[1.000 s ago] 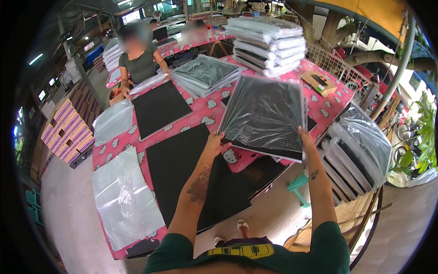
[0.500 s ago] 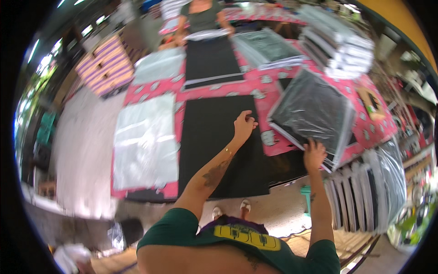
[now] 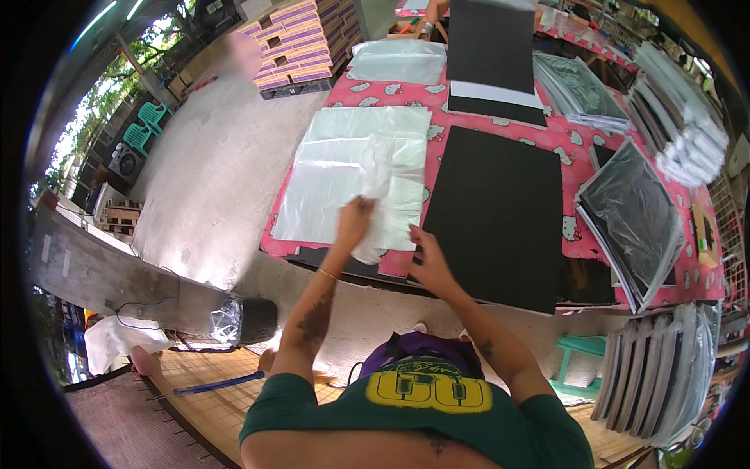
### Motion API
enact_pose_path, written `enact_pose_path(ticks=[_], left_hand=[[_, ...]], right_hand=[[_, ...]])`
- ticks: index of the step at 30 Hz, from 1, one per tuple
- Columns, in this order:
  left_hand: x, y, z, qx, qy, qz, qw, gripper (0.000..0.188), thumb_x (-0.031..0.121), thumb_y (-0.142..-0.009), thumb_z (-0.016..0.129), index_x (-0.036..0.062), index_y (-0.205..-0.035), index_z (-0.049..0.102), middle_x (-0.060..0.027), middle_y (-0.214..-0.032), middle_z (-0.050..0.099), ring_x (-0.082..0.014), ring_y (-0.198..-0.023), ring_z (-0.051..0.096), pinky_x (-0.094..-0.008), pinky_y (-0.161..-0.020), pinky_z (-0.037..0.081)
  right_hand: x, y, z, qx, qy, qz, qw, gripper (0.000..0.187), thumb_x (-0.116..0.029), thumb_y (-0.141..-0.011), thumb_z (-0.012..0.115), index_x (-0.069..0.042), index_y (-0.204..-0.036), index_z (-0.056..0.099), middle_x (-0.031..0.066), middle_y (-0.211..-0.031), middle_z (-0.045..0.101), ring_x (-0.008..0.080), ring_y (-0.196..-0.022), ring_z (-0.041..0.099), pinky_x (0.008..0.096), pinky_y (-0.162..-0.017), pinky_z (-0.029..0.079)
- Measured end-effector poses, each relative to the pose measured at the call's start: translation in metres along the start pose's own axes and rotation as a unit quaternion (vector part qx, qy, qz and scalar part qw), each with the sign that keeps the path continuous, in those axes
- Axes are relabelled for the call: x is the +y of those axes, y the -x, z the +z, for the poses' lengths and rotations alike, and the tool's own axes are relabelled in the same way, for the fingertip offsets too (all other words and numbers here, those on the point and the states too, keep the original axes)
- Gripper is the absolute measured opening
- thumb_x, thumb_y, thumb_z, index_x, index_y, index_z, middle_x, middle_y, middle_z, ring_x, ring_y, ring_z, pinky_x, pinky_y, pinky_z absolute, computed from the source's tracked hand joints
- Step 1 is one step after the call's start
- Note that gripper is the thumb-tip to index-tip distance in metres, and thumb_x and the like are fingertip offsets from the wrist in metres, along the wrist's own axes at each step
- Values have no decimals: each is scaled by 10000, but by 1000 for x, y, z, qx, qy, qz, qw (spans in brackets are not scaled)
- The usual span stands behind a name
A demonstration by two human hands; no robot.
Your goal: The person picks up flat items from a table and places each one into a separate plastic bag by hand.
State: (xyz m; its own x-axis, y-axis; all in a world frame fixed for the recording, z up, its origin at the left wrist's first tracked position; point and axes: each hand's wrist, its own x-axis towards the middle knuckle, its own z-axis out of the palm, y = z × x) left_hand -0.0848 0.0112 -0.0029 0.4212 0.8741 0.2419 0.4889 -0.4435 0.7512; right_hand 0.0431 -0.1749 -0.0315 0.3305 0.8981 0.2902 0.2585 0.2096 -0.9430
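Note:
My left hand (image 3: 355, 223) is closed on a clear plastic bag (image 3: 377, 168), whose lifted part bunches up beside the fingers. Under it lies a flat stack of clear plastic bags (image 3: 320, 168) on the table's left side. My right hand (image 3: 431, 264) hovers by the stack's near right corner, fingers apart, holding nothing that I can see. Just right of it a large black board (image 3: 492, 219) lies flat on the pink patterned tablecloth (image 3: 573, 223).
Across the table a person (image 3: 435, 14) stands behind another black board (image 3: 491, 47). Bagged boards (image 3: 629, 215) are piled at the right. Upright wrapped boards (image 3: 652, 375) stand below, next to a green stool (image 3: 574, 363). Stacked cartons (image 3: 301, 43) sit at the far left.
My view has swung left. Both hands moved left: the right hand left the bagged boards at the right, and the left hand went from above the black board to grip a plastic bag.

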Motion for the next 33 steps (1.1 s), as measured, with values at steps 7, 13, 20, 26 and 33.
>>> enact_pose_path(ticks=[7,13,20,26,33], left_hand=[[100,-1,-61,7,-62,75,995,314,272,-851,612,-28,-778,553,-244,-665,586,-460,-661,573,-487,-591,442],[79,5,-28,37,4,77,996,350,292,-858,594,-50,-799,553,-273,-690,577,-460,-681,572,-477,-597,426],[128,57,-9,26,60,311,948,411,222,-781,714,7,-1097,561,-141,-783,632,-323,-655,583,-385,-659,485],[140,85,17,-8,103,271,957,102,137,-855,602,44,-893,586,-156,-737,595,-361,-660,578,-422,-560,437],[96,66,47,0,111,68,991,114,100,-884,500,34,-913,588,-174,-780,628,-306,-646,628,-404,-549,456]], right_hand=[[-62,-42,-76,64,66,-58,994,352,-75,-814,643,-19,-1154,570,76,-864,627,117,-771,564,275,-669,461],[-79,30,-36,142,-292,144,935,329,-322,-911,581,-58,-1107,567,74,-992,605,179,-886,590,295,-761,466],[-74,15,-38,200,-448,114,864,267,-177,-904,604,-54,-1131,535,41,-1064,603,160,-956,594,341,-835,494],[-61,50,-67,196,-415,131,879,245,-211,-929,562,-34,-1098,566,63,-1056,617,166,-999,591,328,-859,494],[-67,107,-139,198,-696,-7,691,255,-343,-931,536,-127,-801,571,-31,-707,568,96,-622,535,307,-661,473]])
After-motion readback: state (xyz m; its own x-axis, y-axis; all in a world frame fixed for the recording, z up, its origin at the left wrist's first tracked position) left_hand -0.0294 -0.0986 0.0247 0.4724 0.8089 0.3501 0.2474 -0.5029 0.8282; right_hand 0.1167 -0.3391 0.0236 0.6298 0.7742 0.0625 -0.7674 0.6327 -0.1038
